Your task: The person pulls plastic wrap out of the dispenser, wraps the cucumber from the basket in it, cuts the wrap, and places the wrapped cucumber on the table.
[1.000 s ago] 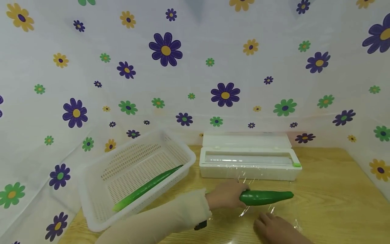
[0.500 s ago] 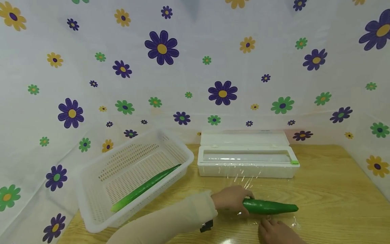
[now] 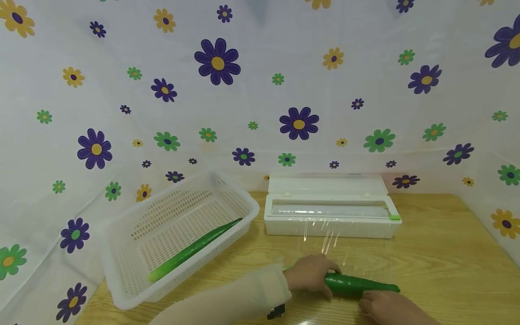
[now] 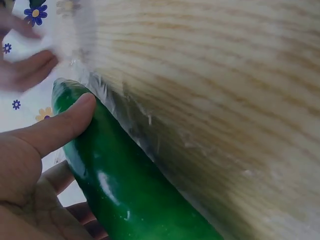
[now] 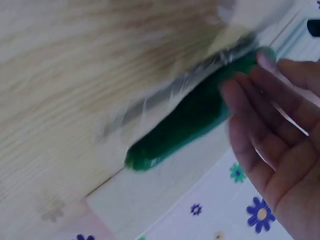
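A pale curtain printed with purple, green and yellow flowers hangs behind the white box, which stands on a wood-grained tabletop; the box's lid is raised at its rear, a roll lies within, and a green tab sits at its right end; clear film with bright creases stretches over the tabletop from the box's front. In front of the box, on the near side, lies the large cucumber, with film along its flank; the left hand grasps its thicker part, thumb on one side and fingers on the other; the right hand is at its narrow end, fingers loosely bent and not wrapped round it, though blur hides whether they touch. Left of the box stands a white perforated basket; a second cucumber lies in it, against the wall nearer the person.
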A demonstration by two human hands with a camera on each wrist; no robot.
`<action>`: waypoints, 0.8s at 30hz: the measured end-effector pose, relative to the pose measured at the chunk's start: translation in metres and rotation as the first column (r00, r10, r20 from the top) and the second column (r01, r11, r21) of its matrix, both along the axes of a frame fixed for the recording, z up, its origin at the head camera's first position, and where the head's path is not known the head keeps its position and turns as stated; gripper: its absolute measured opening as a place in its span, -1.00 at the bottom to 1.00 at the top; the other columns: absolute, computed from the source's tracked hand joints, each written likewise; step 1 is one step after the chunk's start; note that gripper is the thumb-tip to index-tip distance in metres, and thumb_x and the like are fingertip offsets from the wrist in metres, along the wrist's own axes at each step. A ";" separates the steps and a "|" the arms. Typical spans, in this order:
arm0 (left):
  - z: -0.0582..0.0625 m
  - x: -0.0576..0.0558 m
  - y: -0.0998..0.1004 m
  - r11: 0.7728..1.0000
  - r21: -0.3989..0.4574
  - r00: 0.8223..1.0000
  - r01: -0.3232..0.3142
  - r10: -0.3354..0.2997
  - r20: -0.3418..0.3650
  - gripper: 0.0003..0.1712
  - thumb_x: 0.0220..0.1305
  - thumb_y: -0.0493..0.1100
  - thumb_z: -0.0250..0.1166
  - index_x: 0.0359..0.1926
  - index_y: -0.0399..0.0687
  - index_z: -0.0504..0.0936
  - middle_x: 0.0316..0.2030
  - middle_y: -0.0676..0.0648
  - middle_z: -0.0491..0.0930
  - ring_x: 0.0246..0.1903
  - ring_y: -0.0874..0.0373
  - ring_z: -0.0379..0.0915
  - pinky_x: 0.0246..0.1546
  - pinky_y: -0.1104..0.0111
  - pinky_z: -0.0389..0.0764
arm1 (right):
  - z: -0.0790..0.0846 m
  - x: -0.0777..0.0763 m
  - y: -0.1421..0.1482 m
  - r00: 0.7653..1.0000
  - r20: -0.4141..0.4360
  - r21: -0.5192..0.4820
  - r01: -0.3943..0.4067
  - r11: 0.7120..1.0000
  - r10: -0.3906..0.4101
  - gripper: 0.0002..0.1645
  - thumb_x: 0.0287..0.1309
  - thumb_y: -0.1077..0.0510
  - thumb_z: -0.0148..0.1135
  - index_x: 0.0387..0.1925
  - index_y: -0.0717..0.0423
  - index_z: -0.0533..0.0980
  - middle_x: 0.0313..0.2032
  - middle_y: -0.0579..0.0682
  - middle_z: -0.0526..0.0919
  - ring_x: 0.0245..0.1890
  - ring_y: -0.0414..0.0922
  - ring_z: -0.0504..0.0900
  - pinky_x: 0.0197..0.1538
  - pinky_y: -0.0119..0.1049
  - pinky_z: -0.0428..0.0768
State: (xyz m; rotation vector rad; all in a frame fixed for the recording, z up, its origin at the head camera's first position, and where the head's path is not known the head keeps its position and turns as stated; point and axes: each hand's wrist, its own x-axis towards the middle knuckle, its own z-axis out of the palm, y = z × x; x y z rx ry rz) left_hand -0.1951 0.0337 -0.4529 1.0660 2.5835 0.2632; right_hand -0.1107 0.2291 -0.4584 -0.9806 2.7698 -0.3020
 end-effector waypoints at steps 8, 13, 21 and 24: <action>-0.002 0.006 -0.002 1.000 0.004 1.000 -0.024 0.024 -0.005 -0.38 -0.18 0.06 0.53 0.02 0.24 0.59 -0.15 0.17 0.62 -0.23 0.38 0.44 -0.35 0.56 0.41 | 0.006 -0.016 0.023 0.960 -0.266 -0.046 0.073 0.996 -0.083 -0.54 -0.35 0.14 0.55 -0.27 -0.05 0.56 -0.29 -0.12 0.59 -0.34 -0.19 0.59 -0.30 -0.27 0.62; -0.003 0.007 -0.002 0.999 0.030 1.000 -0.027 0.027 0.002 -0.40 -0.17 0.05 0.53 0.00 0.20 0.60 -0.13 0.16 0.63 -0.20 0.37 0.47 -0.33 0.55 0.46 | 0.000 -0.025 0.031 0.980 -0.170 -0.024 0.100 0.995 -0.103 -0.53 -0.35 0.15 0.55 -0.27 -0.03 0.55 -0.32 -0.17 0.59 -0.36 -0.23 0.58 -0.33 -0.31 0.60; -0.007 0.005 -0.008 0.998 0.055 0.999 -0.038 0.040 -0.033 -0.42 -0.15 0.08 0.51 -0.01 0.21 0.56 -0.19 0.14 0.59 -0.31 0.36 0.41 -0.41 0.55 0.37 | -0.002 -0.033 0.034 0.987 -0.045 -0.036 0.153 0.988 -0.154 -0.62 -0.24 0.24 0.46 -0.25 0.01 0.57 -0.35 -0.16 0.64 -0.38 -0.24 0.60 -0.37 -0.31 0.59; -0.004 0.003 -0.017 0.999 0.032 0.993 0.031 -0.027 -0.111 -0.41 -0.07 0.08 0.46 0.05 0.20 0.53 -0.16 0.10 0.56 -0.26 0.32 0.41 -0.36 0.53 0.41 | -0.002 -0.034 0.034 0.988 -0.034 -0.037 0.152 0.988 -0.153 -0.62 -0.23 0.25 0.45 -0.25 0.01 0.58 -0.34 -0.17 0.64 -0.37 -0.24 0.60 -0.36 -0.30 0.59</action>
